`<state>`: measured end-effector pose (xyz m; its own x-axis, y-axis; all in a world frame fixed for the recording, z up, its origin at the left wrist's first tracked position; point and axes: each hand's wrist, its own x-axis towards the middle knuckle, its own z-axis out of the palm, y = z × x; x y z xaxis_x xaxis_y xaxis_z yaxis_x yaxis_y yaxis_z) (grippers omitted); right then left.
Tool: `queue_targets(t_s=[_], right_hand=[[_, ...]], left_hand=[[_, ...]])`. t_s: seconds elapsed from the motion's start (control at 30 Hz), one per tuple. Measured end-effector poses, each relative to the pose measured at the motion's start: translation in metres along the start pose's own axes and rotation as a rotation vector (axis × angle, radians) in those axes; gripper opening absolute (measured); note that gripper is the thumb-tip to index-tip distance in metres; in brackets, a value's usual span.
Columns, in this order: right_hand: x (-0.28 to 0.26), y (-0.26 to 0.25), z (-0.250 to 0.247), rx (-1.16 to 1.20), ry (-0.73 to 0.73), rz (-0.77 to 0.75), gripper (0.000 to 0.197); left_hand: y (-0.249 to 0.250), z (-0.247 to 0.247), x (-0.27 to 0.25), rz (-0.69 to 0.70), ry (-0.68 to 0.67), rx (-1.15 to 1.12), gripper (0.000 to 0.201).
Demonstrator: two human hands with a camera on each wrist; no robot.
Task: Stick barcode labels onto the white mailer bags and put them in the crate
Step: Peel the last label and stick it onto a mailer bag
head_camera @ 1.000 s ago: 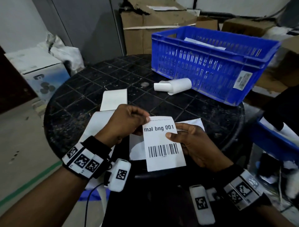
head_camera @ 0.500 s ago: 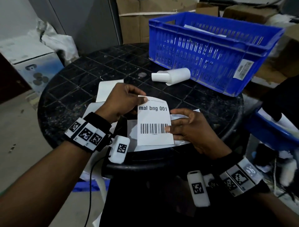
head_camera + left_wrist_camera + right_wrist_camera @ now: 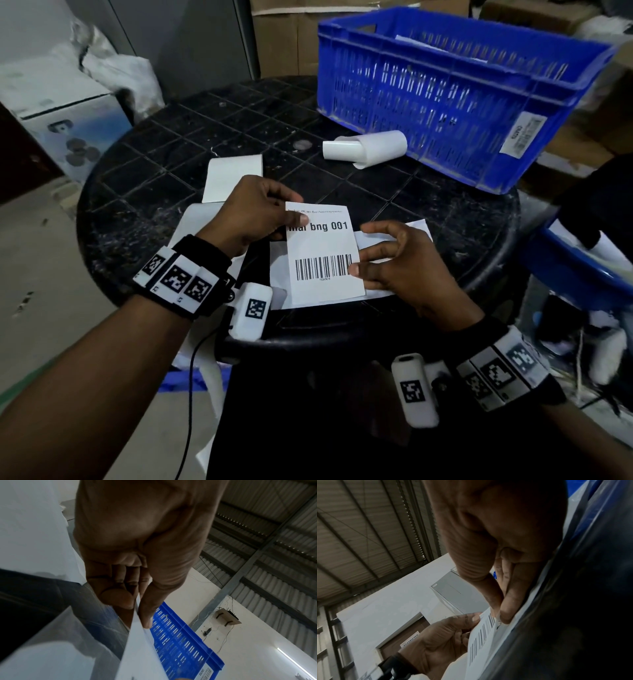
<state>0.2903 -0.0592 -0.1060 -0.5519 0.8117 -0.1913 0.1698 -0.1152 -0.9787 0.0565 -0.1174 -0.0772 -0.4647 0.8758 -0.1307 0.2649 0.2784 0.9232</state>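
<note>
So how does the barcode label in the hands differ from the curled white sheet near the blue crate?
The barcode label is flat, while the curled white sheet is rolled up. The label shows printed text and a barcode; the curled sheet looks blank. The left hand pinches the label's top corner and the right hand holds its right edge, over a white mailer bag; the curled sheet lies untouched on the black table. Both are white.
</note>
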Motion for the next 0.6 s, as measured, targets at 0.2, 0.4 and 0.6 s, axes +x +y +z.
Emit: queue_targets(t_s=[0.2, 0.4, 0.6], right_hand=[[0.002, 0.004, 0.001, -0.028, -0.003, -0.004, 0.062], [0.003, 0.006, 0.001, -0.084, 0.007, -0.024, 0.063], [0.003, 0.007, -0.002, -0.047, -0.019, -0.003, 0.063]], left_hand=[[-0.002, -0.001, 0.001, 0.002, -0.005, 0.041, 0.031], [-0.001, -0.001, -0.001, -0.022, -0.015, 0.057, 0.032], [0.015, -0.004, -0.008, 0.018, 0.009, 0.082, 0.033]])
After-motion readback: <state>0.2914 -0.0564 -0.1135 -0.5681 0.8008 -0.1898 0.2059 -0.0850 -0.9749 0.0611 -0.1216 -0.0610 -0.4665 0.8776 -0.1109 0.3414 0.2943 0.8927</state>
